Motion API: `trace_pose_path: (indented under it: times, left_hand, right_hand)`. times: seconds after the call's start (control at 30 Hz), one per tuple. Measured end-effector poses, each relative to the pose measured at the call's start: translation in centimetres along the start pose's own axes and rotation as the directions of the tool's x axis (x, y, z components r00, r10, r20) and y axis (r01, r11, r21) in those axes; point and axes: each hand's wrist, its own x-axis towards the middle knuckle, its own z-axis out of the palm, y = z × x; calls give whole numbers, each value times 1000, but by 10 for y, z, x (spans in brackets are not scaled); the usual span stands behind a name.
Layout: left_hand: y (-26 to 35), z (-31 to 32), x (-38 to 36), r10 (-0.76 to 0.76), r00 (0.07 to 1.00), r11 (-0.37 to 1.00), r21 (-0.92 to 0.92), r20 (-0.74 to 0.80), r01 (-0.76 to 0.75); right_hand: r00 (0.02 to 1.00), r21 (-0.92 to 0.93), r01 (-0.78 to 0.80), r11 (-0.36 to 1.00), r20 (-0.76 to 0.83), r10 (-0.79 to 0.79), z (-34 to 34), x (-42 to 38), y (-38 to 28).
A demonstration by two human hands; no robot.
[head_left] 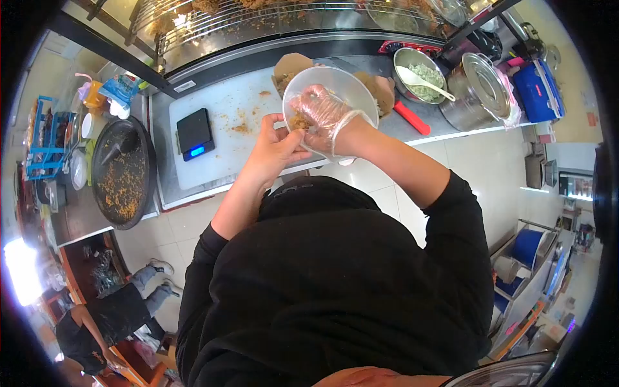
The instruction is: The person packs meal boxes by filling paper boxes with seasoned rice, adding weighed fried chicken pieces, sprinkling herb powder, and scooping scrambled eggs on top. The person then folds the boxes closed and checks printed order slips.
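My left hand (277, 147) is bare and closed on the near left rim of a translucent plastic bowl (356, 85), which is tilted toward me. Inside the bowl is my right hand (319, 111), wearing a clear plastic glove with its fingers curled. Brown crumbly fried food (299, 122) shows by the gloved fingers; whether they grip a piece is hidden. Behind the bowl, brown cardboard food boxes (291, 66) stand partly covered by it. A white cutting board (225, 151) with scattered crumbs lies to the left, bearing a black digital scale (195, 132) with a lit display.
A red-handled utensil (412, 117), a steel bowl (398, 61) with pale green-flecked salad and a white spoon, and a lidded steel pot (467, 100) stand right. A black tray (122, 187) of crumbs is left. Fried food fills the display case (238, 16). Another person (106, 316) is behind, lower left.
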Motion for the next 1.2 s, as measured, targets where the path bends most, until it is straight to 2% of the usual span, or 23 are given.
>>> trace_pose_path:
  times: [0.13, 0.23, 0.33, 0.4, 0.5, 0.53, 0.63, 0.67, 0.77, 0.87, 0.97, 1.0, 1.1, 1.13, 1.17, 1.2]
  left_hand:
    - [-6, 27, 2, 15, 998, 999, 31, -60, -13]
    - [-11, 37, 7, 26, 993, 1000, 9, -113, -25]
    - [-13, 41, 8, 46, 987, 999, -17, -151, -49]
    - [-13, 40, 6, 48, 980, 998, -17, -195, -52]
    - [-12, 28, -3, 70, 958, 997, -16, -279, -78]
    - [-9, 27, -9, 82, 940, 996, 1, -332, -87]
    - [-10, 8, -20, 156, 906, 985, -4, -394, -171]
    - [-9, 4, -23, 171, 901, 981, -17, -398, -194]
    - [-2, 2, -26, 180, 879, 981, 20, -441, -191]
    - [2, 0, -28, 207, 886, 973, -3, -415, -229]
    - [8, -4, -34, 207, 873, 970, -24, -442, -243]
    - [9, -7, -38, 243, 859, 960, -14, -451, -279]
    - [12, -20, -43, 285, 832, 953, 47, -477, -300]
    - [13, -20, -43, 282, 818, 952, 43, -501, -302]
    - [12, -20, -43, 295, 827, 948, 39, -478, -315]
    - [10, -20, -42, 309, 834, 943, 37, -457, -330]
  right_hand:
    - [998, -1, 45, 999, 47, -45, 2, -9, 19]
    - [989, 31, 124, 992, -80, -121, 13, -2, 42]
    - [983, 136, 23, 990, -183, 2, -7, 6, 50]
    - [989, 408, -43, 912, -109, 96, -35, 11, 61]
    - [976, 634, -86, 768, -100, 191, -66, 22, 98]
    - [884, 575, -335, 747, -83, 460, -77, 16, 94]
    - [845, 362, -532, 765, 180, 503, -73, 16, 116]
    - [831, 170, -549, 819, 217, 512, -49, 22, 134]
    - [930, -147, -314, 938, 154, 335, 3, 20, 150]
    - [867, -261, -365, 894, 254, 428, 13, 12, 149]
    - [938, -67, -282, 957, 190, 290, -29, -5, 133]
    - [896, 185, -387, 903, 305, 322, -36, -2, 143]
    - [790, 180, -587, 789, 342, 510, -88, 9, 105]
    - [899, 274, -437, 857, 158, 408, -90, 10, 95]
    - [956, 337, -261, 905, -41, 291, -90, 10, 85]
    - [955, 365, -70, 928, -245, 168, -87, 11, 73]
